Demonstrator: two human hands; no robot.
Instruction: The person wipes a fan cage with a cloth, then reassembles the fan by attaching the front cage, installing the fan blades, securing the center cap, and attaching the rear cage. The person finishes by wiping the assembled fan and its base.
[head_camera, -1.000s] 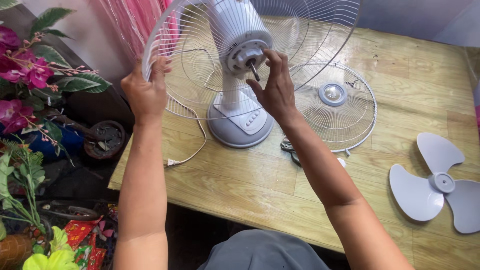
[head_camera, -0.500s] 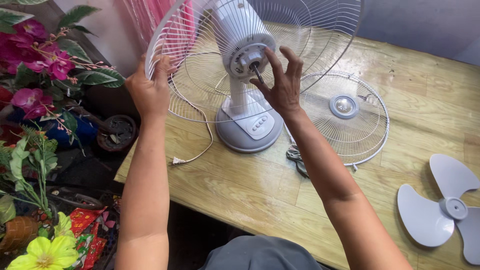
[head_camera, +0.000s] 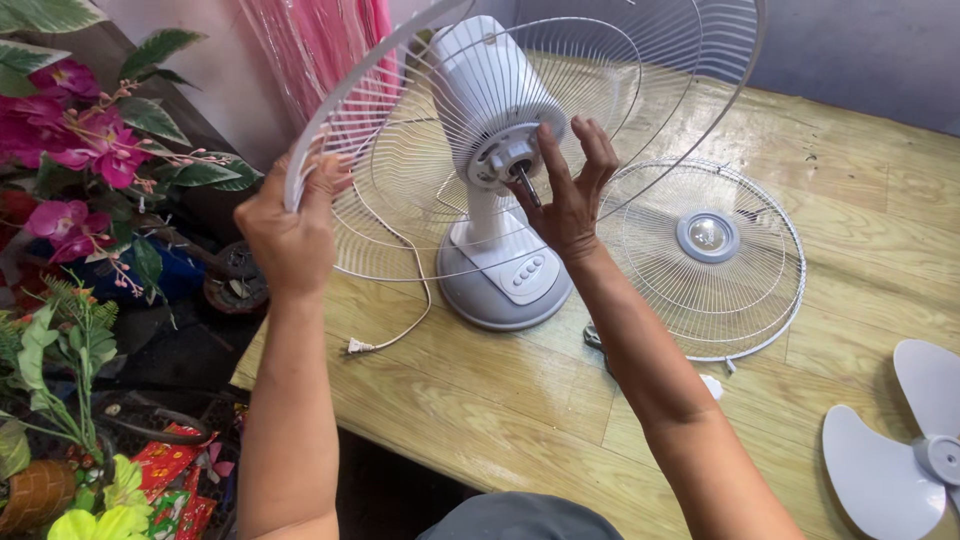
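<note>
1. A pale wooden table (head_camera: 480, 400) fills the middle and right of the frame; behind it hang a pink curtain (head_camera: 320, 45) at the top and a grey wall at the upper right.
2. A white table fan (head_camera: 495, 180) stands on the table at upper centre, its round grey-white base (head_camera: 500, 290) with a row of buttons facing the camera.
3. The fan's rear wire guard (head_camera: 560, 130) sits around the motor housing, tilted, its rim running from the left centre up and across the top of the frame.
4. The left hand (head_camera: 290, 235) is clenched on the lower left rim of that guard, fingers wrapped over the wire.
5. The right hand (head_camera: 570, 195) is at the hub in the guard's middle, fingers spread and touching the white ring around the dark motor shaft (head_camera: 527, 188); whether it pinches the ring or only presses on it cannot be told.
6. The fan's white cord and plug (head_camera: 360, 346) trail from the base to the table's left edge.
7. The front wire guard (head_camera: 710, 260), with a round grey cap at its centre, lies flat on the table just right of the base.
8. A loose three-blade propeller (head_camera: 900, 440) lies at the lower right, partly cut off by the frame.
9. Left of the table stand pink artificial flowers (head_camera: 70, 130) with green leaves, with red wrappers (head_camera: 170, 480) on the floor at lower left.
</note>
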